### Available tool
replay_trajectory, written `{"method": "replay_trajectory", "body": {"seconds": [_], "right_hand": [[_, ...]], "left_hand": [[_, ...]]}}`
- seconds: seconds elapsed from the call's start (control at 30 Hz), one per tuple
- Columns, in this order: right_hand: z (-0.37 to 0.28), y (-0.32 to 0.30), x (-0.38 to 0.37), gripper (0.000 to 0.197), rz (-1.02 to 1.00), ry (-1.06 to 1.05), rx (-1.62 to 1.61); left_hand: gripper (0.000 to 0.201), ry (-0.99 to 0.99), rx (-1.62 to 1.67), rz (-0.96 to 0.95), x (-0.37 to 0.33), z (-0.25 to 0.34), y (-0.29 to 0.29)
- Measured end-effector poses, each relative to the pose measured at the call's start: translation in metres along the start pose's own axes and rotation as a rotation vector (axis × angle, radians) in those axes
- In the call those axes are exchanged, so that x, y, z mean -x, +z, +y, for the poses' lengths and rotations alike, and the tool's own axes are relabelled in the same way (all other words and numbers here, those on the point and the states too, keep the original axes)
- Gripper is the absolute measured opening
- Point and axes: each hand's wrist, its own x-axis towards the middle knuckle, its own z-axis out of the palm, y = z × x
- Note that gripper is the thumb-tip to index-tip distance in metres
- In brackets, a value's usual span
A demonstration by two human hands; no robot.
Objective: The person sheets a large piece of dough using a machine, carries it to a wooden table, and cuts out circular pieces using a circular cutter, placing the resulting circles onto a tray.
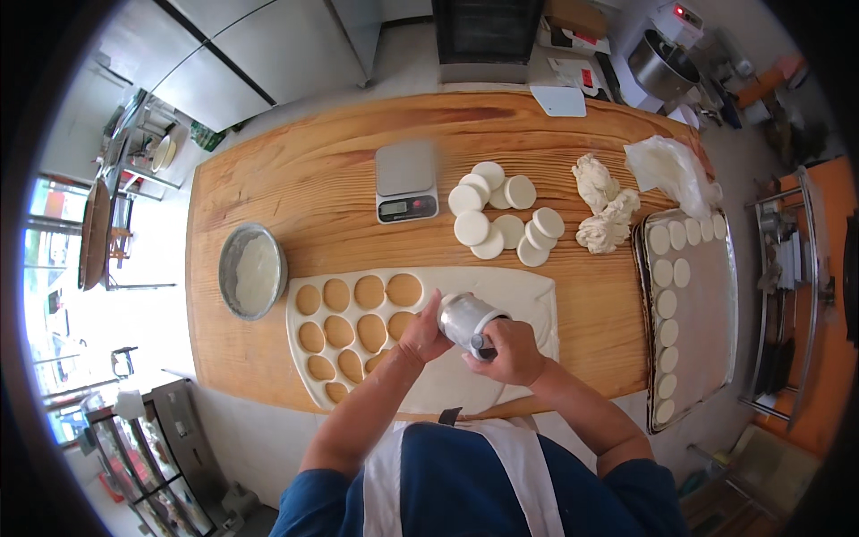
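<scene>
Above a rolled-out dough sheet (474, 376) I hold a silver cylindrical dough cutter (467, 322), tilted on its side. My right hand (512, 353) grips its handle end, fingers wrapped round it. Cupped against the other end is my left hand (424, 335), thumb up; its other fingers are partly hidden. The sheet's left part has rows of round holes showing the wood; its right part is whole. Beyond the cutter lies a loose group of cut dough rounds (472, 228), some overlapping. Whether a round sits inside the cutter cannot be seen.
On the wooden table (313, 179) stand a metal bowl of flour (256, 273) at left and a digital scale (406, 183) towards the back. Dough scraps (604, 224) and a plastic bag (669, 172) lie at right. A lined tray (702, 331) holding dough rounds is at the right edge.
</scene>
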Motion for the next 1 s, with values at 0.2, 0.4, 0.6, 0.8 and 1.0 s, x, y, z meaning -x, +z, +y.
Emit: {"method": "replay_trajectory", "body": {"seconds": [0.2,0.4,0.6,0.8,1.0], "right_hand": [[0.031,-0.041,-0.036,0.037,0.273,-0.149,0.147],[0.115,-0.037,-0.086,0.032,0.230,0.249,0.372],[0.108,-0.045,-0.043,0.033,0.246,0.420,0.361],[0.100,-0.048,0.025,0.035,0.365,0.554,0.190],[0.085,-0.056,0.064,0.032,0.376,0.687,0.132]], "left_hand": [[0.036,0.254,-0.181,0.036,-0.016,0.031,0.021],[0.037,0.392,-0.455,0.317,-0.053,0.072,0.019],[0.025,0.664,-0.761,0.570,-0.099,0.160,0.024],[0.031,0.762,-1.234,0.836,-0.143,0.233,-0.016],[0.030,0.648,-1.404,0.943,-0.137,0.270,-0.011]]}}
